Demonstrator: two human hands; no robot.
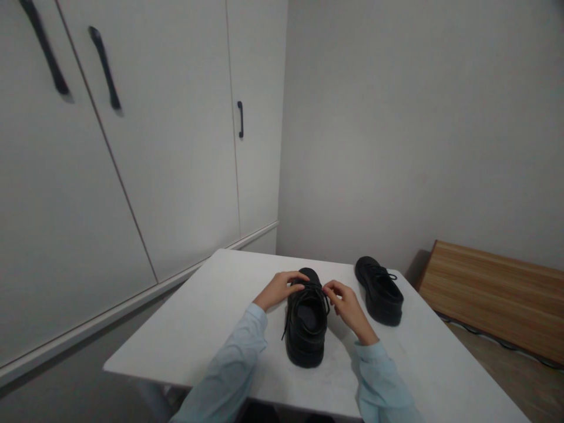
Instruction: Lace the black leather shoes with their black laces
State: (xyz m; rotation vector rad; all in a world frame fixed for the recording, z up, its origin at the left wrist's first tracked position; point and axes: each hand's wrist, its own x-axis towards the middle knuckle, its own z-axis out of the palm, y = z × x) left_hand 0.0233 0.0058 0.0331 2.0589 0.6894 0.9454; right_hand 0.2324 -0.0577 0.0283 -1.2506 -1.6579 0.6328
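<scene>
A black lace-up shoe (pixel 306 343) stands on the white table, its toe pointing away from me and its heel nearest. My left hand (pixel 285 288) reaches over the shoe's left side, fingers bent onto the black laces (pixel 312 288) at the front of the opening. At the right side of the laces is my right hand (pixel 342 298), thumb and forefinger pinched together on a lace. A loose lace end hangs down the shoe's left side, and a loop droops on the right. The second black shoe (pixel 384 299) stands farther right, its laces tied.
The white table (pixel 211 305) has its far edge near a grey wall (pixel 396 129). White cabinet doors (pixel 176 147) with dark handles rise at the left. A wood-grain panel (pixel 493 294) leans beyond the table's right edge, with a dark cable along its base.
</scene>
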